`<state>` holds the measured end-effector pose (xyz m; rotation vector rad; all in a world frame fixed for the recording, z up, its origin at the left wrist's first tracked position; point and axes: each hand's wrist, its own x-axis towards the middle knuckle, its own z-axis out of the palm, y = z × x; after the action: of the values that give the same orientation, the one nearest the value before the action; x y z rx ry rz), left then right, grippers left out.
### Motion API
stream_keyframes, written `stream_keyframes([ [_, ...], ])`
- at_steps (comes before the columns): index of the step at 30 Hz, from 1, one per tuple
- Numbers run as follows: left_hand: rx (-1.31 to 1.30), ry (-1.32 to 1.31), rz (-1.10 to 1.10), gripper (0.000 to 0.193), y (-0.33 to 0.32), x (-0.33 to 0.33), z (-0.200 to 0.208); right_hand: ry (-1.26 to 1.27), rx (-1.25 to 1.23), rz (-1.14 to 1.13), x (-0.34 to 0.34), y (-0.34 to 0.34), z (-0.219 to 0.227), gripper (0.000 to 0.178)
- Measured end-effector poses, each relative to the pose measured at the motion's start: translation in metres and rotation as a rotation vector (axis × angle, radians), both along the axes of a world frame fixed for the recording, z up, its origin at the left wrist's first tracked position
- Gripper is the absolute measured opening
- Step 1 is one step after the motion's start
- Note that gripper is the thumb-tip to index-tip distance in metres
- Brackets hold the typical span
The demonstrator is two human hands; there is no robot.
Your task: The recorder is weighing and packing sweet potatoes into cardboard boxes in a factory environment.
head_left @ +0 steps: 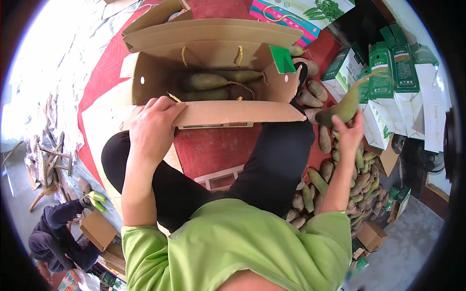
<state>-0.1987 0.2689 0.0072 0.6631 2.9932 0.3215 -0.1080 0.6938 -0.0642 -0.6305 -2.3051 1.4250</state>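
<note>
A long cardboard box (160, 72) stands before me with its top flaps raised and yellow rope handles on its far wall. Several green radishes (208, 81) with thin root tails lie inside it. My left hand (151, 127) is closed over the left end of the box's near flap (238, 110). Out to the right of the box, my right hand (349, 132) grips a green radish (347, 104) by its thick body; its tapered root points up and to the right. Part of the box's floor is hidden in shadow and behind the near flap.
A large heap of radishes (361, 186) spreads on the floor to my right. Green-and-white cartons (381, 92) stand beyond it. A pink-and-blue gift box (286, 24) lies behind the cardboard box on the red mat (204, 148). At lower left, another person (56, 237) holds radishes beside an open carton (99, 230).
</note>
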Motion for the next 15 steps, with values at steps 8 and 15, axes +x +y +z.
stream_keyframes([
  [8, 0.065, -0.011, -0.028, 0.039, -0.001, 0.001, 0.003, 0.351, -0.042, 0.362, -0.068, -0.082, 0.149, 0.066],
  [15, 0.059, -0.009, -0.029, 0.040, -0.006, 0.000, 0.000, 0.280, 0.443, 0.840, -0.124, -0.161, 0.110, 0.062],
])
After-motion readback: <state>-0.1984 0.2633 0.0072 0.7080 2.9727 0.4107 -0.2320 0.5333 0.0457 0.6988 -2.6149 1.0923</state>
